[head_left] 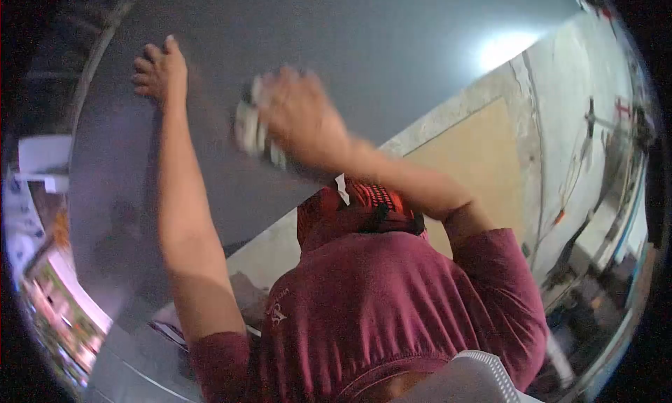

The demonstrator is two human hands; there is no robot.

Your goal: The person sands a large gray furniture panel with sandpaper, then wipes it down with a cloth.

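Observation:
A large smooth dark grey panel [350, 46] fills the upper middle of the view. My left hand [162, 72] lies on it near its left side, fingers apart, arm stretched out straight. To the right of it, my right hand [301, 116] is closed around a bunched white-and-black cloth [250, 126] at the panel's surface. Motion smears both that hand and the cloth, whose lower part shows below the fingers.
A bright light reflection sits at the panel's upper right, by its edge. Along that edge runs a pale floor with a tan board [476, 165]. Cords and tools [590, 119] are at the far right. Clutter with colourful items [63, 312] shows at the lower left.

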